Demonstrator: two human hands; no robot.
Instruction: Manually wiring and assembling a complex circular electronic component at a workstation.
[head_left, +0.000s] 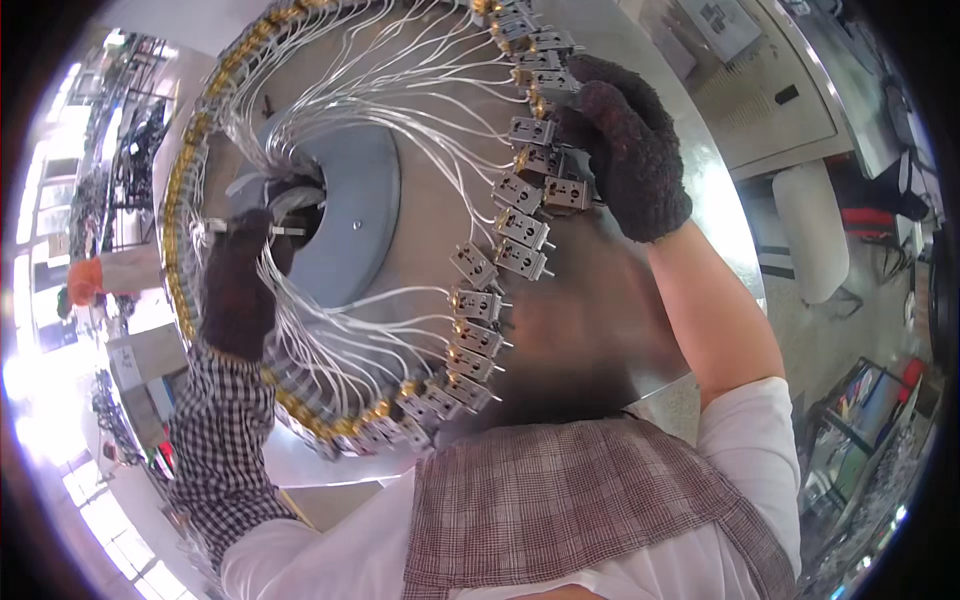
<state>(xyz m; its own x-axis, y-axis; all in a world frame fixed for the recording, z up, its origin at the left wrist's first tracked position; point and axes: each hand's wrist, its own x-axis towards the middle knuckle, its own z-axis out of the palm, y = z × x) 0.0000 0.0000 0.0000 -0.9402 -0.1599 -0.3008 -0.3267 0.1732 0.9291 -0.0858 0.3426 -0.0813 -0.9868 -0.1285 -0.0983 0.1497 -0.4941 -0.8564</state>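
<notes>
A large ring of small silver metal blocks (pixel 524 229) with brass-coloured parts lies on a shiny metal surface. White wires (pixel 420 125) run from the ring to a grey round hub (pixel 372 215) in the middle. My left hand (pixel 238 290), in a dark glove, is closed around a bundle of these wires beside the hub. A short silver bar shows next to its fingers. At the ring's right side, my gloved right hand (pixel 635 150) has its fingers curled onto a metal block, partly hidden by the glove. Several blocks below it sit tilted and out of line.
To the right stand a beige cabinet (pixel 765 90) and a pale chair (pixel 808 232). A cardboard box (pixel 140 360) and an orange item (pixel 86 281) are at the left. Shelving with cluttered goods (pixel 865 420) stands at the lower right.
</notes>
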